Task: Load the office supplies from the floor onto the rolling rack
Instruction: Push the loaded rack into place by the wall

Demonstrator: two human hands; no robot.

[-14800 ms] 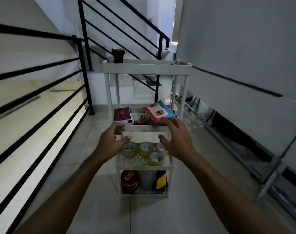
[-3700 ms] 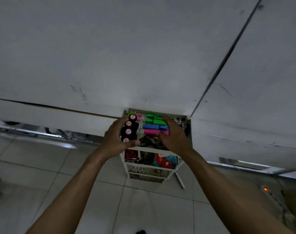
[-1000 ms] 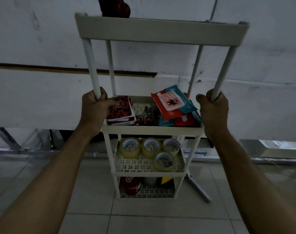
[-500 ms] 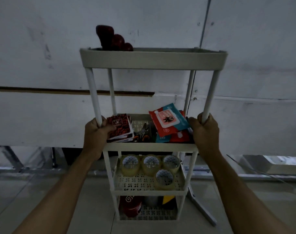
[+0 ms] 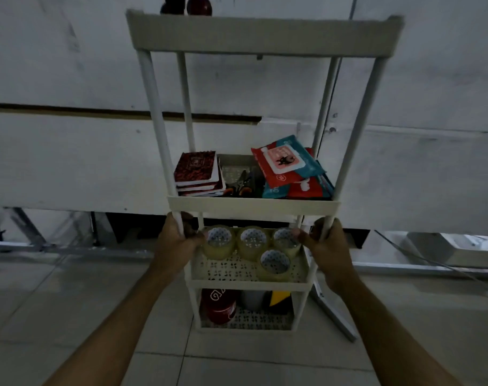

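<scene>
We have the rolling rack (image 5: 252, 207) standing upright on the tiled floor (image 5: 70, 302), close against a white wall (image 5: 70, 65). Our hands are apart, one at each front post just under the second shelf: the left hand (image 5: 176, 243) has its fingers curled round the left post, and the right hand (image 5: 327, 249) is wrapped round the right post.

Between our hands, the third shelf holds four clear tape rolls (image 5: 249, 242), three in a row at the back and one nearer the front right. On the shelf above, a stack of red notebooks (image 5: 196, 174) sits at the left, scissors (image 5: 241, 185) lie in the middle and wet-wipe packs (image 5: 287, 165) lean at the right. The bottom shelf carries a red tin (image 5: 219, 305) at the left, with something pale and something black and yellow beside it that we cannot make out. Dark red objects (image 5: 198, 5) poke above the top tray's rim.
</scene>
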